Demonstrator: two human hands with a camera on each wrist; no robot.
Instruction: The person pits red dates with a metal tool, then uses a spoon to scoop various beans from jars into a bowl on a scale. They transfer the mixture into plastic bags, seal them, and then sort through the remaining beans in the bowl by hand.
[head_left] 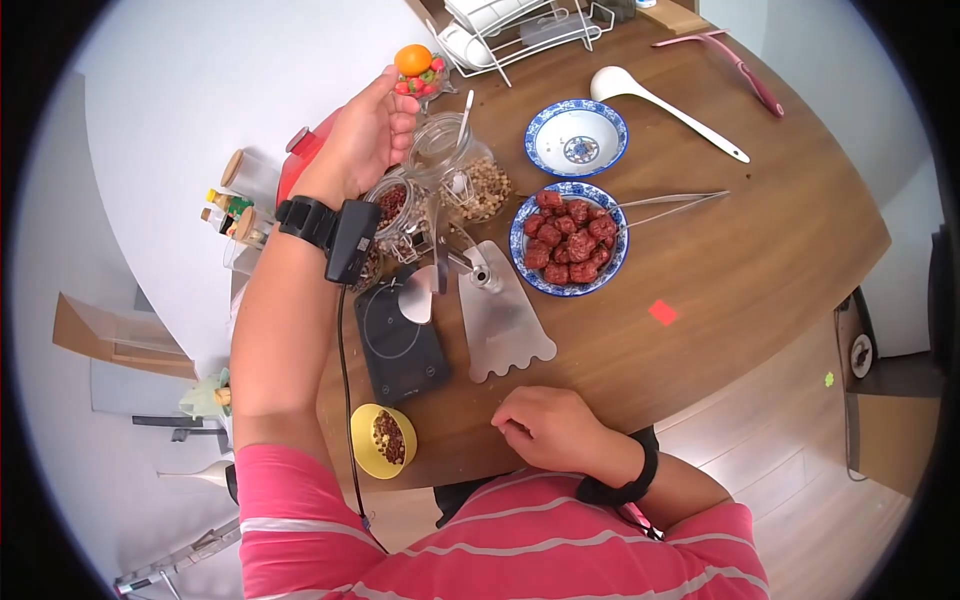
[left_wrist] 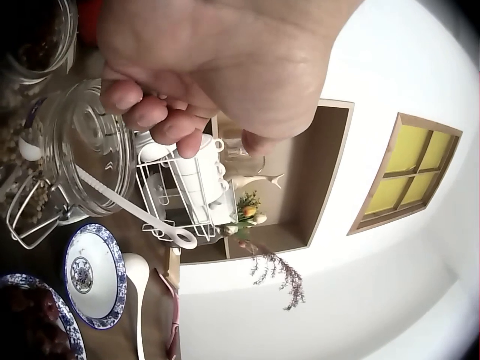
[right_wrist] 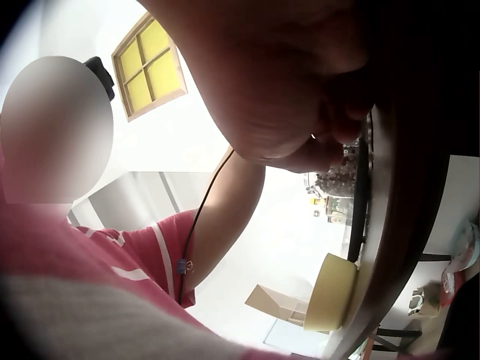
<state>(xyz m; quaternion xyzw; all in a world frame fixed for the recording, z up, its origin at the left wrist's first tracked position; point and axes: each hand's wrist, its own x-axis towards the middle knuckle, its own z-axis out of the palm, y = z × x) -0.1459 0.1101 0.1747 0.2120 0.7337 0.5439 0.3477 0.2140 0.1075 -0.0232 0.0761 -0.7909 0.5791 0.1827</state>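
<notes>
My left hand [head_left: 372, 135] is raised over the back left of the table, fingers loosely curled and nothing visible in them. Its thumb side is right beside an orange [head_left: 413, 60] on a glass dish of small red fruits [head_left: 418, 84]. Below the hand stand a glass jar of reddish beans [head_left: 392, 203] and an open clip-top jar of pale beans [head_left: 480, 190] with a white spoon [left_wrist: 124, 201] in it. At the front table edge rests my right hand [head_left: 548, 425], its fingers loosely bent and holding nothing visible.
A bowl of dark red dates [head_left: 570, 240] with tongs [head_left: 680, 205] stands beside a patterned bowl [head_left: 577, 150]. Around them are a white ladle [head_left: 680, 112], a dish rack [head_left: 500, 35], a black hotplate [head_left: 400, 350], a scalloped grey plate [head_left: 505, 325] and a yellow bowl [head_left: 367, 452].
</notes>
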